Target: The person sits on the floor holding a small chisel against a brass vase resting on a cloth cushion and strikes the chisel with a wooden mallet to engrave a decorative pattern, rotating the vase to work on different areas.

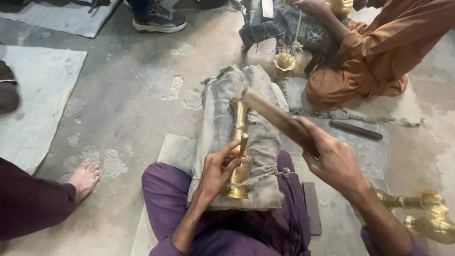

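Lying under left grip (222, 168): brass vase (238, 156).

Your left hand (219, 168) is pressing a small wooden punch (243, 143) onto a glossy brass vase (239, 156), it is lying on rough, worn grey cloth padding (222, 99), your right hand (332, 159) is gripping a smooth wooden mallet (272, 114), matt pitted concrete floor (137, 85) is showing around.
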